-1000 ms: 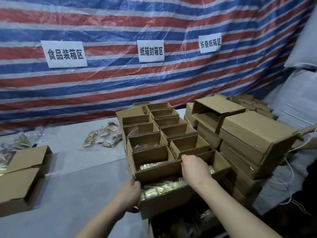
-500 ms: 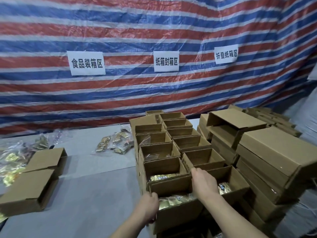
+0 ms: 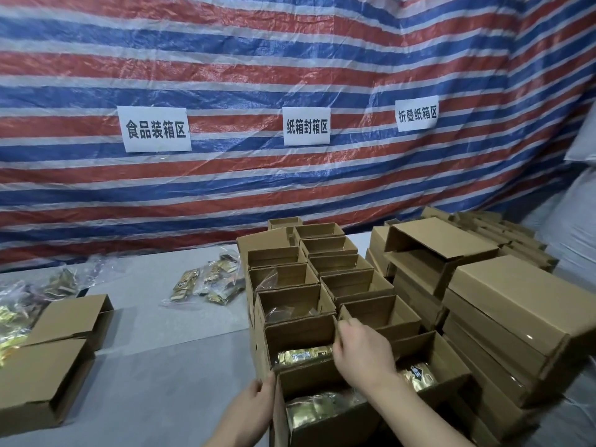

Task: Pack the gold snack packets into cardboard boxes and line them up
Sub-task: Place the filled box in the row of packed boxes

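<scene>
striped tarp behind, on the grey table (image 3: pixel 167 382) the left hand (image 3: pixel 254 404) grips the nearest open cardboard box (image 3: pixel 322 427) of gold snack packets (image 3: pixel 317 409), right hand (image 3: pixel 361 353) curled on its rim, lining it up; next, nudge it flush.

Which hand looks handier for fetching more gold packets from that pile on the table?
Probably the left hand: it grips the nearest box's left side, nearer the loose packets. The right hand rests among the boxes.
</scene>
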A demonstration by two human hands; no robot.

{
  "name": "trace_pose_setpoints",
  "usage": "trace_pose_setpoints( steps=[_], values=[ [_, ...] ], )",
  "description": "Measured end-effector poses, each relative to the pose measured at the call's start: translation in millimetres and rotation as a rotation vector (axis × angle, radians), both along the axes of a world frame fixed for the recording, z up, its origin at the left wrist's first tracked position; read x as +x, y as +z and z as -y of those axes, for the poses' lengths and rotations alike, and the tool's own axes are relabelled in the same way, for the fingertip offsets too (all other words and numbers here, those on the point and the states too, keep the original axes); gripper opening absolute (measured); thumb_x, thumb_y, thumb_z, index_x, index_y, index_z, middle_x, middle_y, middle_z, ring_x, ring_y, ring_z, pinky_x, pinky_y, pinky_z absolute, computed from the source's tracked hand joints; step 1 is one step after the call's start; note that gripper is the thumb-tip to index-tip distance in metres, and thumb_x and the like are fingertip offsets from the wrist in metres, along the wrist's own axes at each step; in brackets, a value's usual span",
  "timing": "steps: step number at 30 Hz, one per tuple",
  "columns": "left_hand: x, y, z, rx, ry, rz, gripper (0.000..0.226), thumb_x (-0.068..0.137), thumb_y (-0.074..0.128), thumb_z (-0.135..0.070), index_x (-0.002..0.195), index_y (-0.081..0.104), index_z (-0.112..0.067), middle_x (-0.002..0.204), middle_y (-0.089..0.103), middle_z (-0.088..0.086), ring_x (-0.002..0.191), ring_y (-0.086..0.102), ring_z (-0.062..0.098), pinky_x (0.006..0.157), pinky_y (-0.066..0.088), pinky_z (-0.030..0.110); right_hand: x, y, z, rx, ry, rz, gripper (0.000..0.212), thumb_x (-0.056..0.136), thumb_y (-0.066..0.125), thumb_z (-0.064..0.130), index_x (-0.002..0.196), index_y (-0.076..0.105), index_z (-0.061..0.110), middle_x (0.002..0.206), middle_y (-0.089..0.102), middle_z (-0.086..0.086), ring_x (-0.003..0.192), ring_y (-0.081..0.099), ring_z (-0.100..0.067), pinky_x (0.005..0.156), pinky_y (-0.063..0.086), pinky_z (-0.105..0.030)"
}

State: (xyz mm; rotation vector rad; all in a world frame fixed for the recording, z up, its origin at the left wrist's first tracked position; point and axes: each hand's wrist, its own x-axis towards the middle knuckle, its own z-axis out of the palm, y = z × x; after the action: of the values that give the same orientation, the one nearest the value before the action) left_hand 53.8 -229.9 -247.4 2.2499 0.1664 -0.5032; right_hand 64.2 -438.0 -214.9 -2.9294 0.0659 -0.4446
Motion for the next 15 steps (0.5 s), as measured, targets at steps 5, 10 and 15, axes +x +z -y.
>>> trace_pose_setpoints(
  steps=[5,10,15],
  values=[
    [10.8,1.3,-37.2,-0.014,0.066,0.092,0.035,0.102,0.027,-0.051,0.115,0.050,-0.027,0.136,0.053,0.001,0.128,0.047,0.019,0.087,0.030,0.025,22.7,20.3,-42.7,0.132,0.121,0.048,0.020,0.099,0.044,0.035,0.087,0.056,0.024,0.078,0.052,0.011,0.068,0.053,-0.003,0.057,0.042,-0.016],
    [24.7,2.2,-90.0,-0.059,0.131,0.139,0.024,0.102,0.037,-0.043,0.110,0.052,-0.026,0.136,0.055,0.003,0.130,0.047,0.019,0.095,0.034,0.027,49.1,34.5,-102.4,0.238,0.209,0.032,0.025,0.097,0.045,0.034,0.076,0.050,0.022,0.077,0.051,0.008,0.071,0.053,-0.011,0.061,0.044,-0.027],
    [49.3,10.0,-145.8,-0.066,0.179,0.133,0.022,0.102,0.037,-0.043,0.100,0.053,-0.027,0.112,0.056,-0.003,0.110,0.052,0.016,0.080,0.031,0.024,79.2,34.5,-170.5,0.393,0.265,-0.045,0.023,0.094,0.048,0.033,0.080,0.058,0.017,0.084,0.054,0.005,0.080,0.054,-0.013,0.075,0.048,-0.031]
  ],
)
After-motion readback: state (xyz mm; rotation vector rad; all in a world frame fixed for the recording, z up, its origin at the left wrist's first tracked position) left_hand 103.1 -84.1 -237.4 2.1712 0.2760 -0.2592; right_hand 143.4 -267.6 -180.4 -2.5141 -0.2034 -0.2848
